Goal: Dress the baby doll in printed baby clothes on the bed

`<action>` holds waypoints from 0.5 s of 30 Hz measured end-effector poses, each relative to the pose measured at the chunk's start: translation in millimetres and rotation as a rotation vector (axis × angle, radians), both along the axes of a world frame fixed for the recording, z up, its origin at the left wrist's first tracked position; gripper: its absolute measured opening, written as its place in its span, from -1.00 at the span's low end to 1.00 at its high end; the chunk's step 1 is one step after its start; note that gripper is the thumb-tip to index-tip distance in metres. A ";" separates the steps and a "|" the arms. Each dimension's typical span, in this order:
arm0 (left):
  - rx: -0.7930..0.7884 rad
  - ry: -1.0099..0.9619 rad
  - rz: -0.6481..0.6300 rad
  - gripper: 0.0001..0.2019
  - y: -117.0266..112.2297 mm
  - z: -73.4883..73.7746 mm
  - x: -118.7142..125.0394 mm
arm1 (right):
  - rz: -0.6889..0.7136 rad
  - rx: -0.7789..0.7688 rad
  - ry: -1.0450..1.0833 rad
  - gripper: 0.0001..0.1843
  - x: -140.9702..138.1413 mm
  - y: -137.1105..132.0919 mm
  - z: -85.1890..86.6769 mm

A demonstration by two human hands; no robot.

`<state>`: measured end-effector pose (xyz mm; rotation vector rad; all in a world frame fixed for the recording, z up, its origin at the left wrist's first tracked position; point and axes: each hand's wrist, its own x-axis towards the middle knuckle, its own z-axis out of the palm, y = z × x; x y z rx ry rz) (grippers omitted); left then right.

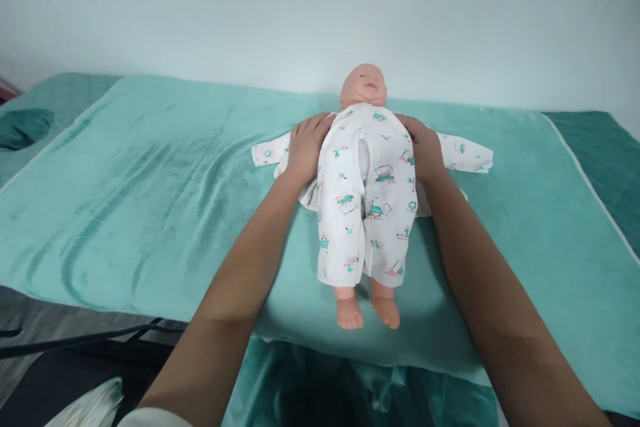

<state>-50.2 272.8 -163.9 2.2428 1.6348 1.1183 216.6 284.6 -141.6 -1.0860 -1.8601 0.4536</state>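
A baby doll (367,83) lies on its back, head toward the wall and bare feet (350,313) toward me. It wears white printed open-crotch trousers (383,207), drawn up high over its chest. Under them spreads a white printed shirt, its sleeves (465,153) stretched out to both sides. My left hand (311,143) is at the left upper edge of the trousers, fingers closed at the waist, tips partly hidden. At the opposite edge my right hand (424,147) grips the trousers likewise, its fingertips mostly behind the cloth.
A green plush cover (150,167) spreads over the table, wrinkled on the left. Behind it rises a pale wall (250,13). Darker green cloth (595,153) lies at the right end. A black cable or strap (90,339) and a pale crumpled item (95,403) are at lower left.
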 end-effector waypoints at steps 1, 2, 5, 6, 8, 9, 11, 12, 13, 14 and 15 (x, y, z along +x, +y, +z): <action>0.007 0.014 0.006 -0.58 -4.8 -2.8 -1.6 | -0.010 0.019 0.014 -0.71 0.6 -4.6 -2.8; 0.015 0.023 0.007 -0.57 -9.6 -5.4 -3.2 | -0.037 0.037 0.029 -0.71 1.2 -9.1 -5.8; 0.043 0.030 -0.019 -0.56 -23.9 -9.8 -6.2 | -0.204 0.063 0.070 -0.76 2.3 -22.2 -13.2; 0.054 0.030 -0.030 -0.56 -28.6 -9.7 -6.0 | -0.264 0.036 0.078 -0.80 2.6 -26.3 -14.4; 0.081 0.026 -0.025 -0.60 -37.9 -6.6 -3.1 | -0.347 -0.095 0.087 -0.88 3.1 -33.9 -14.5; 0.092 0.019 -0.003 -0.62 -42.3 -3.8 -0.5 | -0.360 -0.182 0.091 -0.91 3.1 -37.1 -13.5; 0.094 -0.011 0.057 -0.69 -50.3 3.1 6.4 | -0.318 -0.334 0.124 -0.87 2.6 -42.0 -9.7; 0.079 -0.040 0.082 -0.73 -53.8 6.6 10.1 | -0.268 -0.386 0.166 -0.82 1.9 -43.7 -7.2; 0.052 -0.082 0.096 -0.76 -56.9 9.7 13.7 | -0.212 -0.426 0.222 -0.79 1.1 -44.9 -4.6; 0.014 -0.138 0.101 -0.78 -59.6 12.2 16.7 | -0.157 -0.463 0.284 -0.76 0.2 -45.9 -1.9; -0.030 -0.205 0.101 -0.80 -61.9 14.1 19.1 | -0.111 -0.500 0.341 -0.75 -0.5 -46.6 0.8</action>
